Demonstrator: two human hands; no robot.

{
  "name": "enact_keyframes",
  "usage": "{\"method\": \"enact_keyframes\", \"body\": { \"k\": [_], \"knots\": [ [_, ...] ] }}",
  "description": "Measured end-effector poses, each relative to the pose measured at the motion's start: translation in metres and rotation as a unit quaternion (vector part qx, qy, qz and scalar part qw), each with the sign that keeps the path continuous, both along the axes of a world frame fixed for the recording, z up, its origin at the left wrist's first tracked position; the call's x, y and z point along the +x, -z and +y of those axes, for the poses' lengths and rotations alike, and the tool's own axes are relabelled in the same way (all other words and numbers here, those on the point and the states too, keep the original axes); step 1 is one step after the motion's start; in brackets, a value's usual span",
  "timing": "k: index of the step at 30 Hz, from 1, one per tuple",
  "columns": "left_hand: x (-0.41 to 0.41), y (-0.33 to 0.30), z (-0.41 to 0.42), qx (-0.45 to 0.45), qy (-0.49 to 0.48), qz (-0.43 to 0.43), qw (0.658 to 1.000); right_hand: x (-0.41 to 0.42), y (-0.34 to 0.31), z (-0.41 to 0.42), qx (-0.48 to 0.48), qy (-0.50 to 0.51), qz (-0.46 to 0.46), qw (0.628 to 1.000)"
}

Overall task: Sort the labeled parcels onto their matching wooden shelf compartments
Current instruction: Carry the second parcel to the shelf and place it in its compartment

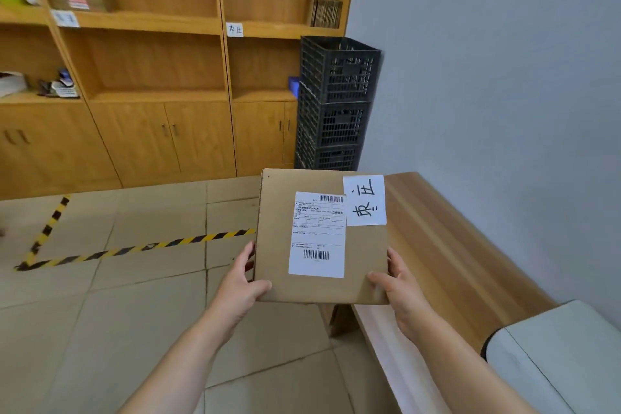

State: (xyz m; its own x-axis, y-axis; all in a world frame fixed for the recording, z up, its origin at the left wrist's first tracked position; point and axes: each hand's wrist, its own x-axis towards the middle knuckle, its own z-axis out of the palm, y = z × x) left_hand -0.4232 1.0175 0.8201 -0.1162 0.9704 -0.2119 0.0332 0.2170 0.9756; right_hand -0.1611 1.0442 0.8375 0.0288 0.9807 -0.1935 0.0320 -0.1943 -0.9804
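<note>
Above tiled floor (100,312), hands gripping parcel (302,286) edges

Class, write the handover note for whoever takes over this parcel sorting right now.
Left hand and right hand: each has a grip on a lower corner of the cardboard parcel, held over the floor.
Its handwritten label faces up.
Shelf unit ahead; shelf tag looks similar.
Done: parcel picked up.
Left: carry it over, match tag, place it.
</note>
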Motion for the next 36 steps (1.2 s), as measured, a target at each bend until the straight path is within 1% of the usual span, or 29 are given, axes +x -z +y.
{"method": "enact_keyframes", "body": {
  "k": [7, 15, 21, 29, 32, 36],
  "knots": [
    [0.007, -0.006, 0.081, -0.005, -0.069, -0.007, 0.998, 0.000, -0.005, 0.117, 0.021, -0.066, -0.010, 0.998],
    [-0.028, -0.002, 0.147, -0.006, -0.115, 0.017, 0.993, -0.051, -0.001, 0.214, 0.066, -0.142, -0.057, 0.986],
    [-0.083, -0.002, 0.225, 0.024, -0.106, 0.052, 0.993, -0.111, -0.005, 0.287, 0.078, -0.131, -0.082, 0.985],
    [-0.191, -0.029, 0.347, 0.081, -0.084, 0.104, 0.988, -0.224, -0.025, 0.397, 0.087, -0.104, -0.118, 0.984],
    [-0.228, -0.029, 0.387, 0.083, -0.075, 0.125, 0.986, -0.256, -0.024, 0.431, 0.094, -0.104, -0.131, 0.981],
    [-0.258, -0.026, 0.435, 0.081, -0.066, 0.149, 0.983, -0.284, -0.022, 0.475, 0.094, -0.091, -0.139, 0.982]
  ]
}}
